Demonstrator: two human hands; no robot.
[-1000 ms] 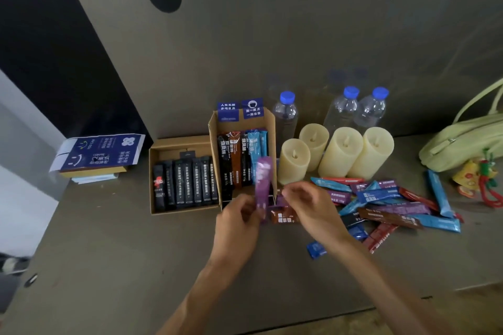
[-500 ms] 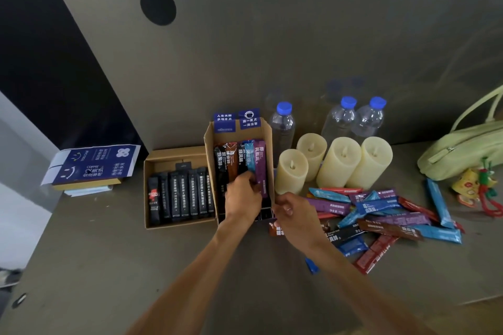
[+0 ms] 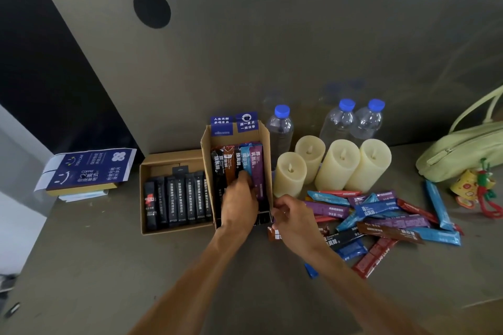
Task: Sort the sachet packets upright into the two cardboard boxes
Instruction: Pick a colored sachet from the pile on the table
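a: what sits on the grey table [image 3: 109, 266]?
b: centre frame, a low cardboard box [image 3: 168, 156] with a taller cardboard box [image 3: 268, 149] touching its right side. right of those, four cream candles [image 3: 337, 164], with three water bottles [image 3: 280, 130] behind them.
a: and further right?
b: loose sachets [image 3: 381, 215] heaped below the candles, and one small blue sachet [image 3: 311, 270] apart, nearer the bottom edge. a green bag [image 3: 460, 149] with a red-corded charm [image 3: 473, 187] sits at the right edge, and a blue printed carton [image 3: 89, 168] lies on papers at the left.
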